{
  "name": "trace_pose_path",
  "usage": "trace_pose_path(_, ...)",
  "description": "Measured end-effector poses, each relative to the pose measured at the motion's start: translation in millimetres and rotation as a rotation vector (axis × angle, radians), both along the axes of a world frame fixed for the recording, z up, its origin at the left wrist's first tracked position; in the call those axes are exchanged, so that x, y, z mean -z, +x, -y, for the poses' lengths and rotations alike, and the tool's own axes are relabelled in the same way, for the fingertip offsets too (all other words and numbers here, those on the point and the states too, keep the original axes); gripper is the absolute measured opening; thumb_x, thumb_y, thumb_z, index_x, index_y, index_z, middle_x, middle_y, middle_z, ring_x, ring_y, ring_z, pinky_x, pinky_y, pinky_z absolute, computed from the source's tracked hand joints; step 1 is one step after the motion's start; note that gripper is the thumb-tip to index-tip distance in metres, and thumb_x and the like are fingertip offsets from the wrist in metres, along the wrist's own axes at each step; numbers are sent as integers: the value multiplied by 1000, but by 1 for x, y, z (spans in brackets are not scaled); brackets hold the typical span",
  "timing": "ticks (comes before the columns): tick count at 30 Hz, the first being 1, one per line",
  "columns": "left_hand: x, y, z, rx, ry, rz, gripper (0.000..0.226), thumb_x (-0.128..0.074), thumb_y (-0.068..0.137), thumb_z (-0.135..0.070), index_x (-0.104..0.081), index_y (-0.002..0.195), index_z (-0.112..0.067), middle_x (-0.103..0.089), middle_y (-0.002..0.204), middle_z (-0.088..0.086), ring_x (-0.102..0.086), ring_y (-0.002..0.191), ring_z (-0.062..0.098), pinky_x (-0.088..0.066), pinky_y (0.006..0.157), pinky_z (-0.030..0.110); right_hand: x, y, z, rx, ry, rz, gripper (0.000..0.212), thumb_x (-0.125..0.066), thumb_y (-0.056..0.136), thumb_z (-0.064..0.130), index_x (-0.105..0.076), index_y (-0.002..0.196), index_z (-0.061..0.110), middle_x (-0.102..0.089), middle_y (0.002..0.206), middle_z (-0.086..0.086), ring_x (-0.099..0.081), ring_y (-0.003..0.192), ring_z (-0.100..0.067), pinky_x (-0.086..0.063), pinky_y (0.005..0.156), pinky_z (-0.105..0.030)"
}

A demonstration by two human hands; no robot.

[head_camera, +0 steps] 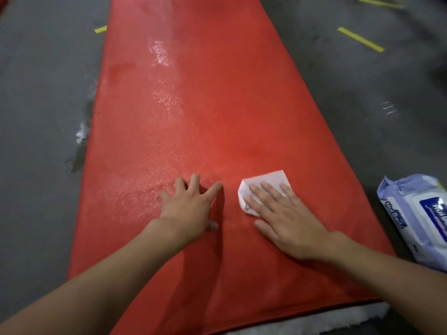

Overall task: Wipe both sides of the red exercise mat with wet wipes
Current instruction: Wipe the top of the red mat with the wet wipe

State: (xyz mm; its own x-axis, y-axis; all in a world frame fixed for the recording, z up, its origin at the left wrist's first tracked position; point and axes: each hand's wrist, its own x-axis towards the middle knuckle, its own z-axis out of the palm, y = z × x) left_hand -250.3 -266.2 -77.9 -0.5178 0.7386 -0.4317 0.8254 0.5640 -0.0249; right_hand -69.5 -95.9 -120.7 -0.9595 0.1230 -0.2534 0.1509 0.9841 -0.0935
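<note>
The red exercise mat [193, 112] lies flat on the grey floor and runs away from me, with wet, shiny streaks along its middle. My right hand [285, 218] lies flat with straight fingers on a folded white wet wipe [266, 180], pressing it onto the mat near the right side. My left hand [191, 206] rests on the mat just left of it, fingers spread and straight, holding nothing.
A pale purple pack of wet wipes [420, 218] lies on the floor by the mat's right edge. Yellow tape strips [360, 39] mark the grey floor. A damp patch [81, 141] shows along the mat's left edge. White fluffy fabric [338, 320] peeks out at the near end.
</note>
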Motion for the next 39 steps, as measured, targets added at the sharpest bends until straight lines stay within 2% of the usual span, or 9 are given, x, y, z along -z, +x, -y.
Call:
trace_pose_path(5,10,-1,6,93,65,72,101,-65,85,-52,4,155,-29,13,163,-2,10,150,22,-12,120,47,-3,-40,-25,272,24,1,64,-3,97,55,2,157,34,6,166,6,10,152,-15,7,122,-46)
trace_pose_path(10,4,-1,-6,129,67,42,94,-66,83,-53,-6,150,-26,-6,160,5,-11,146,31,-26,112,52,-2,18,-11,36,-2,28,62,-9,101,56,-13,158,32,-7,166,4,-2,153,-18,-5,121,-47)
trace_pose_path(15,2,8,-20,121,49,-14,72,-43,94,-58,5,147,-48,-23,144,7,-28,131,36,-35,101,56,-4,-13,-35,257,58,12,62,-2,97,54,2,157,36,4,166,7,10,152,-14,6,122,-45)
trace_pose_path(20,1,5,-28,137,14,-32,70,-46,91,-62,-5,147,-49,-23,142,9,-32,125,37,-37,98,50,-1,31,-11,106,-6,-6,60,-10,102,54,-15,157,32,-10,166,3,-4,153,-19,-6,121,-48)
trace_pose_path(23,5,8,-26,139,51,8,70,-44,94,-56,-3,150,-44,-9,154,8,-15,141,37,-27,111,51,-5,9,-43,179,34,-5,60,-7,100,50,-10,158,32,-9,166,3,-4,153,-18,-1,122,-46)
trace_pose_path(26,10,12,-18,146,102,46,68,-35,97,-52,0,154,-37,12,163,-5,10,150,21,-15,116,50,-2,-9,-54,356,50,6,63,1,97,53,5,157,36,5,166,6,12,152,-13,7,122,-45)
trace_pose_path(31,2,19,-34,126,130,5,69,-31,88,-74,-25,143,-32,-20,155,-1,-20,142,29,-32,103,53,0,32,-32,180,8,0,60,-10,101,53,-12,157,34,-8,166,4,-2,153,-17,-3,121,-47)
trace_pose_path(36,0,19,-45,189,59,-63,72,-30,89,-75,-6,150,-45,-29,143,4,-35,124,35,-37,97,48,-4,9,-65,377,72,8,63,1,96,53,1,157,36,2,166,6,7,152,-15,6,122,-44)
trace_pose_path(39,-2,18,-51,183,47,-72,62,-29,93,-68,-13,149,-45,-32,141,5,-38,120,36,-35,96,47,3,29,-42,355,26,-54,64,3,98,57,-4,158,35,0,166,5,7,153,-16,5,122,-47)
